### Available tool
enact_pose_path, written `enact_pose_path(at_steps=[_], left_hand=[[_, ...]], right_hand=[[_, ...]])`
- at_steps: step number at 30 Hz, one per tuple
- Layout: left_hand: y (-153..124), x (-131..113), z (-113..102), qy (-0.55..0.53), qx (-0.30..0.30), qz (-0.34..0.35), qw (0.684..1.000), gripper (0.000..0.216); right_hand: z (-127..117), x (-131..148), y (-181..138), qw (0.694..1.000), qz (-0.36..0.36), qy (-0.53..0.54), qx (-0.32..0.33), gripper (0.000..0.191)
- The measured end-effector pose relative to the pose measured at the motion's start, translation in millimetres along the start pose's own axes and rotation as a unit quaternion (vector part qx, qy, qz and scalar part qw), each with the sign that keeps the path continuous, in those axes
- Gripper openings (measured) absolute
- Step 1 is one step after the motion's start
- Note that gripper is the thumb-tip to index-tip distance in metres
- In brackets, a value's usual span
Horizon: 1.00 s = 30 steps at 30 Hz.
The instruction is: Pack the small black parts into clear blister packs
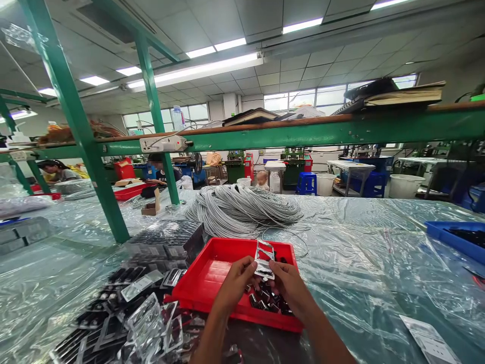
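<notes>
Both hands hold one small clear plastic blister pack (pixel 264 260) above the red tray (pixel 200 273). My left hand (pixel 240 275) pinches its left edge between thumb and fingers. The thumb of my right hand (pixel 287 283) presses on its lower right corner, with the fingers curled below. Red shows through the pack's upper part; a dark strip lies across its lower part, too small to make out. Below the hands, small shiny black parts (pixel 267 302) fill the right side of the tray, partly hidden by my fingers.
Clear blister shells (pixel 147 321) and black packaged items (pixel 102 313) are heaped left of the tray. A grey cable coil (pixel 242 207) lies behind it. A blue tray (pixel 454 237) stands far right, a printed card (pixel 430 338) nearer. Green posts (pixel 102 197) rise at left. People sit beyond.
</notes>
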<state>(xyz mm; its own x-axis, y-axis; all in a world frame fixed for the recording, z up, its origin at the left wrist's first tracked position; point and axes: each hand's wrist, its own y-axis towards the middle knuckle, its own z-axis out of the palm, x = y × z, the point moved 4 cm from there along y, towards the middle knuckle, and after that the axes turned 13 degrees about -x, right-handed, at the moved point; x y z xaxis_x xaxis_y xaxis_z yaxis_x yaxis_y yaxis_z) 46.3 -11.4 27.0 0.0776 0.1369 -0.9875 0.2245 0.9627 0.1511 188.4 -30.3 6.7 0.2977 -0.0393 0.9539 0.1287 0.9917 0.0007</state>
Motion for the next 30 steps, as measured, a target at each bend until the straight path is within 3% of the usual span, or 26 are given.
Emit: enact_pose_path(at_steps=[5, 10, 14, 22, 30], left_hand=[[1, 5, 4, -0.015, -0.003, 0.001, 1.0, 0.045], [1, 0, 3, 0.039, -0.007, -0.022, 0.999, 0.044], [0, -4, -2, 0.058, -0.014, -0.034, 0.998, 0.039], [6, 14, -8, -0.036, -0.031, -0.08, 0.996, 0.026], [4, 7, -3, -0.047, -0.05, -0.086, 0.994, 0.02]], right_hand=[[3, -3, -1, 0.999, 0.012, 0.05, -0.006, 0.047], [-4, 2, 5, 0.995, -0.07, -0.026, -0.073, 0.047], [-1, 5, 4, 0.987, -0.109, -0.079, -0.089, 0.046], [8, 15, -9, 0.972, -0.154, -0.142, -0.108, 0.046], [11, 11, -9, 0.989, -0.101, -0.058, -0.095, 0.043]])
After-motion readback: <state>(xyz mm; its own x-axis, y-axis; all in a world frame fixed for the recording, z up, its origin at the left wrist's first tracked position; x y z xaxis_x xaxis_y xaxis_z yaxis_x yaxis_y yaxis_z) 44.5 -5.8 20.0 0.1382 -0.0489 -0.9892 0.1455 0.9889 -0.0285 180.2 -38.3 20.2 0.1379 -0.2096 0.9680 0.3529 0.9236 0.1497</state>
